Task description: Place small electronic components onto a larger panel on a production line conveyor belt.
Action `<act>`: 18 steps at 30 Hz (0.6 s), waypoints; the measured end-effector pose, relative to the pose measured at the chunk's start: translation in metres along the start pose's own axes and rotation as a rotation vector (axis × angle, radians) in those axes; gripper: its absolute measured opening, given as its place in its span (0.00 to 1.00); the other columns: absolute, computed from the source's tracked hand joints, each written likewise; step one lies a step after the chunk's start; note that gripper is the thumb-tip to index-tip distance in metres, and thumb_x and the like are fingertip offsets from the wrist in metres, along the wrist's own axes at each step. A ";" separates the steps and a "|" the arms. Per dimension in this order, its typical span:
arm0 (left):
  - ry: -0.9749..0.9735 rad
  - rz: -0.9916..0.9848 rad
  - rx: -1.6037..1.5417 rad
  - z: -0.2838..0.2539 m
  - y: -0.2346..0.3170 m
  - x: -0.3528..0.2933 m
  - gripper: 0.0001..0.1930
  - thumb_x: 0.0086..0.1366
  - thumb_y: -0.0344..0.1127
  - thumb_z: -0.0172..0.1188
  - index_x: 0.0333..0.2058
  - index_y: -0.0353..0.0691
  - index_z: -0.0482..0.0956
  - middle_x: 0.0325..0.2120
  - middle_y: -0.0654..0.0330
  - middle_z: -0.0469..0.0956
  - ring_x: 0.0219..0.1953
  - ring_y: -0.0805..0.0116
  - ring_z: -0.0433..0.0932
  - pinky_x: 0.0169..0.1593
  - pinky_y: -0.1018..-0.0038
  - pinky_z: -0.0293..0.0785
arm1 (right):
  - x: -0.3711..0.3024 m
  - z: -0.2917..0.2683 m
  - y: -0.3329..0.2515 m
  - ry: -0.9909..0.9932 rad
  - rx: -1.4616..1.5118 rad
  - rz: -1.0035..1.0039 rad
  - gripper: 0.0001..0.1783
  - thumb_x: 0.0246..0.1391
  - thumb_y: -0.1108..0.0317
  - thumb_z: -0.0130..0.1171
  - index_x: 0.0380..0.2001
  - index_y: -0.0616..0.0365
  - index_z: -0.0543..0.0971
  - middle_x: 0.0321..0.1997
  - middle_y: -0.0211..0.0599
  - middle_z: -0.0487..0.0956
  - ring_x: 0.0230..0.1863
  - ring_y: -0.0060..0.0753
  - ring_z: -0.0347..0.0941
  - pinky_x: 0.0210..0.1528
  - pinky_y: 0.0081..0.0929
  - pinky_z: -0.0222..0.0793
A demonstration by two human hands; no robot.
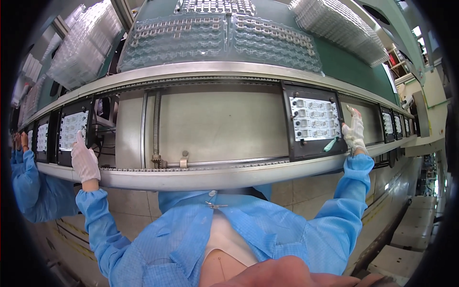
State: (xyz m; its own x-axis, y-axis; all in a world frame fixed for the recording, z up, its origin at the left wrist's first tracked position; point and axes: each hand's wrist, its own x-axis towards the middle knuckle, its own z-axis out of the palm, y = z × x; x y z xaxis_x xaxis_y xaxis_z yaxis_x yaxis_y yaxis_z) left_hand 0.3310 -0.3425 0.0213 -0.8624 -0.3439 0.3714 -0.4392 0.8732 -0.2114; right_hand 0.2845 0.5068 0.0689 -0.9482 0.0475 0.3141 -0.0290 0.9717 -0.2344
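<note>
My left hand (86, 161), in a white glove, is over the near right corner of a black fixture plate (63, 152) with a silver slotted insert (72, 130). One finger points up onto the insert; the other fingers are less distinct, and I see nothing held. At the right, my gloved right hand (354, 131) is beside the right edge of another black fixture plate (313, 149). Its fingers stretch away from me, with the thumb near that edge. This plate carries a silver insert (315, 119) with several rows of small parts, and a green tab (330, 144) at its near right corner.
The plates sit on a chain conveyor, whose metal front rail (191, 179) crosses before me. Beyond lie clear trays (179, 40) of small metal parts on a green surface (342, 57), with stacked clear trays (339, 28) behind. Another person's blue sleeve (28, 177) is at far left.
</note>
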 end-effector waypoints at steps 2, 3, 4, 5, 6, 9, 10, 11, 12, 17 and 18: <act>0.014 0.040 -0.063 0.014 -0.014 0.004 0.35 0.55 0.25 0.64 0.63 0.42 0.66 0.39 0.48 0.80 0.44 0.48 0.80 0.50 0.59 0.76 | -0.001 0.003 0.030 0.040 -0.260 0.055 0.38 0.43 0.75 0.62 0.62 0.52 0.70 0.62 0.48 0.72 0.65 0.52 0.66 0.70 0.42 0.60; 0.020 0.041 -0.069 0.018 -0.019 0.006 0.35 0.55 0.25 0.64 0.63 0.42 0.66 0.39 0.48 0.80 0.44 0.48 0.80 0.50 0.59 0.76 | 0.002 0.000 0.044 0.007 -0.308 0.108 0.37 0.44 0.74 0.62 0.62 0.50 0.71 0.61 0.47 0.73 0.64 0.52 0.68 0.68 0.41 0.62; -0.033 0.011 -0.178 0.017 -0.021 0.008 0.33 0.55 0.25 0.64 0.61 0.41 0.68 0.37 0.47 0.80 0.43 0.48 0.80 0.48 0.59 0.76 | 0.007 -0.003 0.043 0.016 -0.311 0.111 0.37 0.44 0.74 0.62 0.62 0.50 0.71 0.61 0.47 0.73 0.64 0.52 0.68 0.68 0.41 0.62; -0.086 -0.016 -0.286 0.017 -0.021 0.010 0.31 0.55 0.25 0.64 0.59 0.40 0.69 0.36 0.47 0.79 0.41 0.48 0.80 0.47 0.58 0.75 | 0.014 -0.006 0.042 0.015 -0.284 0.164 0.37 0.45 0.73 0.62 0.63 0.49 0.71 0.60 0.47 0.74 0.63 0.52 0.68 0.68 0.41 0.62; -0.080 -0.013 -0.292 0.018 -0.019 0.009 0.31 0.55 0.25 0.64 0.59 0.40 0.69 0.36 0.47 0.79 0.41 0.48 0.80 0.47 0.58 0.75 | 0.022 -0.010 0.040 0.014 -0.256 0.217 0.36 0.46 0.73 0.62 0.63 0.49 0.71 0.60 0.47 0.74 0.63 0.52 0.69 0.69 0.41 0.62; -0.055 0.009 -0.465 -0.025 0.010 -0.007 0.26 0.54 0.25 0.61 0.55 0.37 0.75 0.28 0.50 0.76 0.32 0.51 0.77 0.40 0.59 0.73 | 0.064 -0.019 -0.063 0.096 0.083 0.236 0.32 0.52 0.70 0.60 0.63 0.52 0.72 0.55 0.46 0.79 0.57 0.44 0.75 0.63 0.35 0.68; -0.048 0.009 -0.470 -0.032 0.016 -0.009 0.26 0.54 0.25 0.61 0.55 0.37 0.75 0.28 0.50 0.76 0.32 0.51 0.77 0.40 0.59 0.73 | 0.077 -0.015 -0.094 0.137 0.055 0.132 0.30 0.54 0.70 0.58 0.63 0.52 0.72 0.49 0.45 0.81 0.51 0.38 0.78 0.57 0.32 0.72; -0.070 0.047 -0.519 -0.038 0.022 -0.010 0.27 0.53 0.24 0.61 0.55 0.38 0.75 0.27 0.51 0.75 0.31 0.51 0.76 0.39 0.59 0.73 | 0.090 -0.012 -0.120 0.098 0.128 0.145 0.31 0.54 0.71 0.57 0.63 0.52 0.72 0.47 0.43 0.81 0.48 0.37 0.79 0.54 0.32 0.73; -0.087 0.085 -0.565 -0.038 0.025 -0.009 0.29 0.52 0.22 0.62 0.56 0.39 0.75 0.25 0.52 0.73 0.30 0.52 0.76 0.37 0.60 0.73 | 0.105 0.002 -0.148 0.061 0.210 0.170 0.31 0.54 0.72 0.57 0.63 0.52 0.72 0.45 0.43 0.81 0.45 0.35 0.80 0.52 0.31 0.74; -0.094 0.266 -0.685 -0.065 0.048 -0.015 0.33 0.48 0.21 0.68 0.57 0.40 0.74 0.29 0.53 0.75 0.32 0.56 0.76 0.38 0.61 0.74 | 0.181 0.054 -0.200 0.034 0.170 0.009 0.29 0.52 0.71 0.60 0.60 0.50 0.74 0.42 0.40 0.83 0.47 0.45 0.78 0.55 0.38 0.72; -0.122 0.308 -0.681 -0.077 0.052 -0.013 0.33 0.48 0.22 0.71 0.56 0.40 0.74 0.30 0.54 0.77 0.34 0.56 0.77 0.40 0.62 0.76 | 0.194 0.063 -0.208 0.049 0.040 -0.005 0.27 0.54 0.70 0.59 0.59 0.50 0.75 0.44 0.41 0.83 0.49 0.47 0.78 0.55 0.39 0.72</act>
State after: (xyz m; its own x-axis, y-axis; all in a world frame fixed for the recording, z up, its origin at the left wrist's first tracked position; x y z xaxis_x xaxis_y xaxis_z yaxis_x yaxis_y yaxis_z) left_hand 0.3394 -0.2660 0.0754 -0.9601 -0.0508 0.2749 0.0448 0.9428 0.3304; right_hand 0.0865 0.2989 0.1205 -0.9314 0.0549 0.3599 -0.0474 0.9619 -0.2693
